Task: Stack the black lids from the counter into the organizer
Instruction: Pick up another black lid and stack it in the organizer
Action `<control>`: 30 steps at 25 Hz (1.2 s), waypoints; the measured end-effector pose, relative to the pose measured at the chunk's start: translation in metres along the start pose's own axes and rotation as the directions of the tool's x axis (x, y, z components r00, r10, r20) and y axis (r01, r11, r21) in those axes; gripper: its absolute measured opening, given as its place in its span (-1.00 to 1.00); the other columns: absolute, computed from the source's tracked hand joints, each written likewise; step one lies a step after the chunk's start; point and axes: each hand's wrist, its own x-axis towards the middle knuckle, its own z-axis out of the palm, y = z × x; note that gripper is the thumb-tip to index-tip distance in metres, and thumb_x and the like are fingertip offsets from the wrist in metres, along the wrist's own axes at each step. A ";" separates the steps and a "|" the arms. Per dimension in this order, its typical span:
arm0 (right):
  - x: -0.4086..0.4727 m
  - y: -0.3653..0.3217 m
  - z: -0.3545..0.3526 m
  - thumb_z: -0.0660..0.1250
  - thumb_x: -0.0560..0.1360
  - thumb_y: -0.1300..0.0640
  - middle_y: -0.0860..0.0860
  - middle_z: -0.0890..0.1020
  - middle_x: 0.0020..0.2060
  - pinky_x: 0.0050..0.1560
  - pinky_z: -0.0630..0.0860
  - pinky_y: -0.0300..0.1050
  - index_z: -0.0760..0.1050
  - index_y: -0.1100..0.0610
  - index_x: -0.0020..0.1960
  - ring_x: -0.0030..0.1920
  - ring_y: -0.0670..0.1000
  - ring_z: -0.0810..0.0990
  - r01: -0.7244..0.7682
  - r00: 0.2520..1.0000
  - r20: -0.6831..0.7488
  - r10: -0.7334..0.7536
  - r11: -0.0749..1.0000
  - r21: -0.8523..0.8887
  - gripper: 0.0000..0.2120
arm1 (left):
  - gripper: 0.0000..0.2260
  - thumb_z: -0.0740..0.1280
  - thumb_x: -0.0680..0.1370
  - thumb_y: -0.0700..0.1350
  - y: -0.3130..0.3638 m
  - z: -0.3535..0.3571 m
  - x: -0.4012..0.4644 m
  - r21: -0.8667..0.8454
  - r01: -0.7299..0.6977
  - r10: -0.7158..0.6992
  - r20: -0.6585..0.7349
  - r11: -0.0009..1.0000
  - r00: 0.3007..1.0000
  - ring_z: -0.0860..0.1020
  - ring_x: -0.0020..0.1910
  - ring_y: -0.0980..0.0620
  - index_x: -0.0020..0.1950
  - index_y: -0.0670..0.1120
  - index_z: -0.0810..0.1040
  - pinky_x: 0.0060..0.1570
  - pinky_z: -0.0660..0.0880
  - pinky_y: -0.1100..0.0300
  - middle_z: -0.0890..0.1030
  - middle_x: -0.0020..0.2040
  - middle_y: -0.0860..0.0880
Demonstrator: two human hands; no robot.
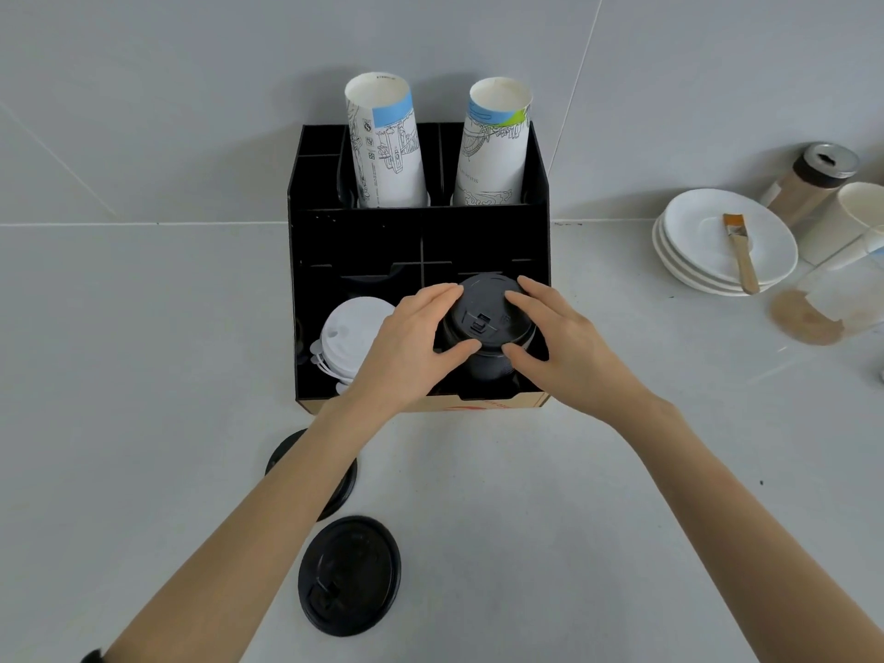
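A black organizer (306,299) stands against the wall on the grey counter. In its front right compartment sits a stack of black lids (485,318). My left hand (411,346) and my right hand (559,337) grip that stack from either side, fingers and thumbs around its top lid. One loose black lid (349,574) lies flat on the counter in front of the organizer. A second black lid (335,480) lies just behind it, partly hidden under my left forearm.
White lids (349,337) fill the organizer's front left compartment. Two stacks of paper cups (387,145) stand in its back slots. To the right are stacked white plates (717,241) with a brush (741,251), a shaker jar (813,184) and a clear jug.
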 end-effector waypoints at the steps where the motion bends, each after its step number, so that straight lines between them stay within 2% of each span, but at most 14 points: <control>1: 0.000 0.001 0.001 0.24 0.48 0.15 0.05 0.16 0.46 0.35 0.25 -0.10 0.17 0.15 0.38 0.41 0.07 0.24 -0.006 1.000 0.003 0.006 1.000 0.000 -0.49 | -0.47 0.33 0.46 -0.06 0.000 0.001 0.001 -0.003 0.004 -0.004 0.007 1.000 1.000 0.30 0.34 -0.04 0.37 -0.11 0.23 0.29 0.23 0.17 0.34 0.39 -0.07; 8: -0.004 -0.008 0.002 0.23 0.49 0.13 0.05 0.09 0.48 0.39 0.24 -0.04 0.11 0.09 0.41 0.45 0.06 0.14 -0.014 0.999 -0.038 0.015 0.999 0.031 -0.46 | -0.48 0.32 0.47 -0.08 0.002 -0.006 -0.004 -0.041 -0.002 0.003 0.014 0.999 1.000 0.27 0.39 -0.05 0.37 -0.12 0.21 0.37 0.23 0.07 0.29 0.42 -0.10; 14: -0.021 -0.033 0.003 0.24 0.49 0.15 0.01 0.17 0.46 0.30 0.18 -0.23 0.17 0.08 0.38 0.43 0.00 0.19 0.061 0.993 -0.106 -0.054 0.996 0.060 -0.51 | -0.51 0.31 0.48 -0.10 -0.002 -0.026 -0.033 -0.077 0.018 -0.020 -0.026 0.997 0.999 0.26 0.37 0.01 0.36 -0.11 0.23 0.19 0.07 0.40 0.31 0.40 -0.06; 16: -0.029 -0.044 0.008 0.24 0.49 0.15 0.00 0.20 0.46 0.34 0.20 -0.20 0.18 0.08 0.37 0.43 -0.01 0.20 0.089 0.991 -0.102 -0.081 0.993 0.075 -0.51 | -0.53 0.31 0.48 -0.10 -0.008 -0.034 -0.051 -0.086 0.047 -0.051 -0.048 0.995 0.998 0.28 0.35 0.00 0.34 -0.10 0.26 0.17 0.10 0.40 0.34 0.38 -0.05; 19: -0.042 -0.056 0.023 0.24 0.49 0.13 -0.01 0.21 0.45 0.41 0.23 -0.08 0.18 0.05 0.37 0.43 -0.03 0.19 0.124 0.990 -0.072 -0.120 0.990 0.067 -0.52 | -0.54 0.33 0.47 -0.11 -0.017 -0.043 -0.079 -0.071 0.081 -0.086 -0.073 0.994 0.994 0.32 0.34 -0.04 0.33 -0.11 0.29 0.21 0.21 0.27 0.37 0.36 -0.05; 22: -0.055 -0.066 0.039 0.22 0.50 0.14 -0.02 0.21 0.45 0.42 0.23 -0.05 0.17 0.04 0.38 0.44 -0.04 0.18 0.134 0.991 -0.027 -0.132 0.988 0.081 -0.51 | -0.54 0.33 0.47 -0.12 -0.028 -0.049 -0.108 -0.065 0.096 -0.101 -0.080 0.993 0.992 0.36 0.31 -0.02 0.33 -0.10 0.30 0.21 0.21 0.28 0.39 0.35 -0.07; 25: -0.073 -0.072 0.060 0.24 0.49 0.13 -0.01 0.22 0.44 0.39 0.19 -0.18 0.16 0.05 0.38 0.42 -0.04 0.20 0.150 0.988 0.016 -0.152 0.984 0.091 -0.50 | -0.55 0.33 0.47 -0.11 -0.037 -0.048 -0.137 -0.081 0.123 -0.129 -0.070 0.989 0.989 0.36 0.26 0.07 0.33 -0.07 0.30 0.21 0.18 0.33 0.40 0.34 -0.04; 27: -0.085 -0.074 0.073 0.24 0.50 0.11 -0.03 0.23 0.43 0.33 0.11 -0.31 0.14 0.04 0.39 0.42 -0.07 0.19 0.143 0.987 0.054 -0.148 0.986 0.088 -0.50 | -0.55 0.33 0.46 -0.12 -0.044 -0.045 -0.156 -0.104 0.163 -0.168 -0.048 0.981 0.985 0.38 0.24 0.06 0.32 -0.07 0.31 0.19 0.21 0.33 0.41 0.33 -0.05; 30: -0.105 -0.075 0.096 0.22 0.50 0.08 -0.04 0.19 0.45 0.35 0.07 -0.31 0.11 0.03 0.40 0.43 -0.08 0.16 0.129 0.979 0.146 -0.139 0.989 0.074 -0.48 | -0.56 0.34 0.46 -0.11 -0.054 -0.037 -0.182 -0.127 0.219 -0.222 -0.013 0.967 0.975 0.39 0.27 0.02 0.32 -0.05 0.32 0.16 0.24 0.34 0.41 0.33 -0.05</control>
